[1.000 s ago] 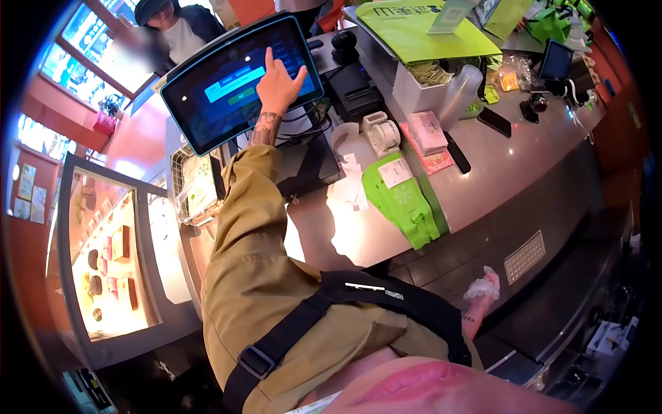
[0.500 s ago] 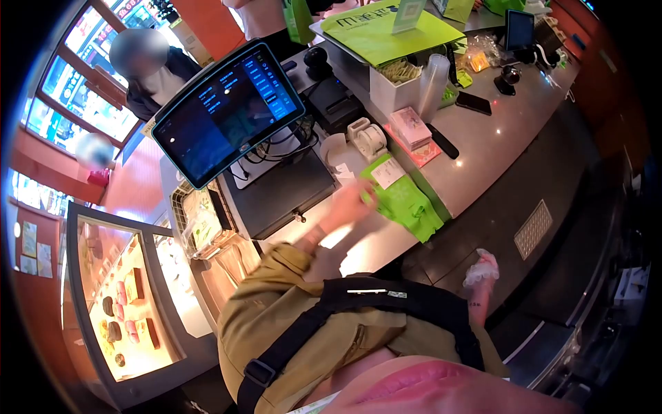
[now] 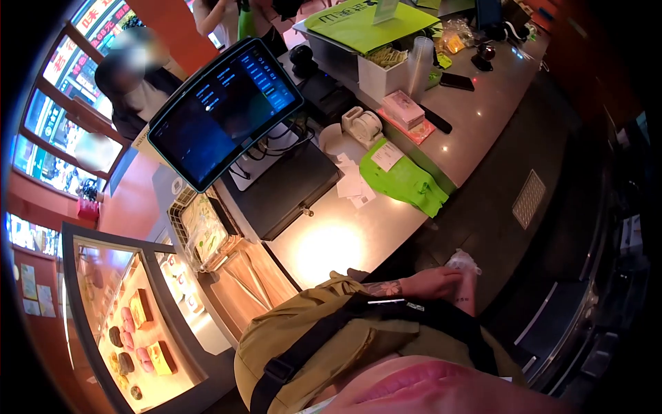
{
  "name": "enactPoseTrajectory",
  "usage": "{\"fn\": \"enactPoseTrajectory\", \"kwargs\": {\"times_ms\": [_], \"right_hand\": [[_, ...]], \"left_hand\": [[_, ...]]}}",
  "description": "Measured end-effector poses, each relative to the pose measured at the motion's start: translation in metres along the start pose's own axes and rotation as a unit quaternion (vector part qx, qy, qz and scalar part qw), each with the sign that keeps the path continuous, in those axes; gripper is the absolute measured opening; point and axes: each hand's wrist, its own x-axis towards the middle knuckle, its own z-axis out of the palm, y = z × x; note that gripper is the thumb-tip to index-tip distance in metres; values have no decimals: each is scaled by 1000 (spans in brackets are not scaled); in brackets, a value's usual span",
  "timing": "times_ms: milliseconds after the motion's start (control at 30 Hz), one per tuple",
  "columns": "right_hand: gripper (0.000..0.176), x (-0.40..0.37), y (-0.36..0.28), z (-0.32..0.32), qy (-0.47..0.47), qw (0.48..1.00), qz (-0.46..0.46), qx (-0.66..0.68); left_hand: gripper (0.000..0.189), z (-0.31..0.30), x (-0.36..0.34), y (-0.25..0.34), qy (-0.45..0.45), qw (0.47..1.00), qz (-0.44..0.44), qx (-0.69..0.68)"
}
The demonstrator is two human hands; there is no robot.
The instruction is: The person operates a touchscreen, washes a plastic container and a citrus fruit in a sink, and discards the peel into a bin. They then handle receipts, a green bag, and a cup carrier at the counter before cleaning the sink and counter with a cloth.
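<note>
My left hand (image 3: 433, 281) has pulled back from the flat green fabric bag (image 3: 407, 183) to my waist. It now touches my right hand (image 3: 470, 281), whose grip is clenched on a crumpled clear plastic wad (image 3: 460, 260). I cannot tell how far the left grip is closed. The bag lies on the shiny steel worktop (image 3: 324, 248), well apart.

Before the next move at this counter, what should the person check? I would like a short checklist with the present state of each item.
1. Left hand away from the things on the counter: ok, it lies low against the right hand.
2. Plastic glove seated properly on the right hand: cannot tell, it looks crumpled and the fingers are hidden.
3. Touchscreen lit and unobstructed: ok.
4. Green bag flat on the counter, label on top: ok.
5. Paper slips tidy: not ok, they lie loose beside the green bag.
</note>
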Motion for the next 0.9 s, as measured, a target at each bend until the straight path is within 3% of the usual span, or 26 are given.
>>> {"fn": "enactPoseTrajectory", "kwargs": {"times_ms": [100, 200, 233, 333, 367, 467, 500, 600, 700, 800, 900], "right_hand": [[25, -24, 11, -14, -11, 1000, -12, 17], [30, -48, 20, -34, -17, 998, -34, 43], [32, -57, 24, -41, -12, 998, -41, 54], [33, -75, 29, -73, -2, 994, -72, 86], [33, -81, 33, -89, 9, 992, -84, 98], [32, -96, 42, -146, 42, 982, -125, 137], [32, -99, 45, -171, 52, 977, -142, 149], [32, -109, 63, -258, 84, 960, -196, 184], [31, -126, 83, -348, 121, 944, -225, 209], [29, -174, 65, -366, 157, 937, -199, 242], [27, -215, 54, -376, 191, 927, -183, 266]], "left_hand": [[40, 21, 0, -2, -60, 998, -29, 2], [47, 29, 12, 15, -1, 997, -75, 26], [56, 26, 16, 26, -78, 990, -115, 31], [62, 59, 18, 39, -180, 983, -12, 34], [71, 68, 23, 52, -234, 971, -32, 39], [72, 115, 32, 69, -267, 960, -7, 81], [75, 123, 41, 90, -233, 964, 49, 116], [72, 183, 56, 111, -197, 956, 104, 190], [65, 280, 57, 130, -272, 955, 104, 54], [56, 322, 65, 174, -408, 912, -23, -16], [49, 377, 53, 165, -411, 910, 45, 32]]}}
